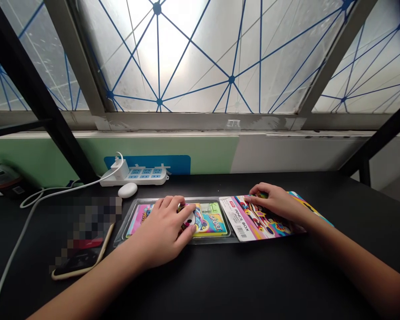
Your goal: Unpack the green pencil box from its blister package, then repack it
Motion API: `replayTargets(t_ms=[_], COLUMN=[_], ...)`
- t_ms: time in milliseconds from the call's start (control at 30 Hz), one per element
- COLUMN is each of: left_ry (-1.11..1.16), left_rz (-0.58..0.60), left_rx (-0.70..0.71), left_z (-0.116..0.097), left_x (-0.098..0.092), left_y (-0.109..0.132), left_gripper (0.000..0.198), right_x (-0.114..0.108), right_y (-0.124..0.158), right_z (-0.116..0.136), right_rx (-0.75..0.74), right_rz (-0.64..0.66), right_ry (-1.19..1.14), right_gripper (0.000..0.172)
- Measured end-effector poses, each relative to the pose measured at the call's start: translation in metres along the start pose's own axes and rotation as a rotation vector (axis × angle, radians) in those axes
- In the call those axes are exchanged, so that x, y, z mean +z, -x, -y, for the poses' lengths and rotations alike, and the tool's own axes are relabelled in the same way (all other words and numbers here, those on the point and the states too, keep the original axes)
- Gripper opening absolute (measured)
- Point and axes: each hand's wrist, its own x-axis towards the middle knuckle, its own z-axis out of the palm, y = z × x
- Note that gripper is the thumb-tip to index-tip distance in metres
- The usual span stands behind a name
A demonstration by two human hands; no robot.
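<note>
A colourful pencil box (pixel 213 220) with the word SPORT on it lies in a clear plastic tray (pixel 231 236) on the black desk. My left hand (pixel 168 229) rests across the pencil box, fingers spread and thumb apart, covering its middle. To the right lies a printed card (pixel 242 220) marked PENCIL BOX, with a barcode, its left edge against the tray. On top of this card sits my right hand (pixel 273 200), its fingers slightly bent with a gap between thumb and forefinger. That hand and forearm hide part of the card.
Left of the tray is a phone (pixel 83 260), partly blurred out. Behind it are a small white oval case (pixel 127 190) and a white power strip (pixel 146 176) with a plugged-in charger (pixel 120 169). Its white cable (pixel 28 222) runs along the left. A dark bottle (pixel 6 180) stands far left.
</note>
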Motion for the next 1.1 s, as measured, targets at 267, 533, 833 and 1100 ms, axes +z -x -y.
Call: replayTargets(t_ms=[267, 533, 833, 1100], left_ry=[0.01, 0.027, 0.047, 0.134], left_rz=[-0.014, -0.01, -0.037, -0.135], left_rx=[0.014, 0.014, -0.024, -0.03], left_z=[0.001, 0.003, -0.008, -0.028], left_x=[0.001, 0.001, 0.005, 0.008], left_y=[0.0, 0.0, -0.005, -0.009], left_gripper=[0.044, 0.044, 0.04, 0.039], right_x=[0.001, -0.006, 0.015, 0.048], right_y=[-0.004, -0.001, 0.014, 0.018], right_z=[-0.008, -0.009, 0.026, 0.053], right_rx=[-0.038, -0.104, -0.028, -0.072], right_rz=[-0.047, -0.091, -0.076, -0.049], right_ry=[-0.031, -0.008, -0.075, -0.102], right_gripper=[0.043, 0.042, 0.039, 0.041])
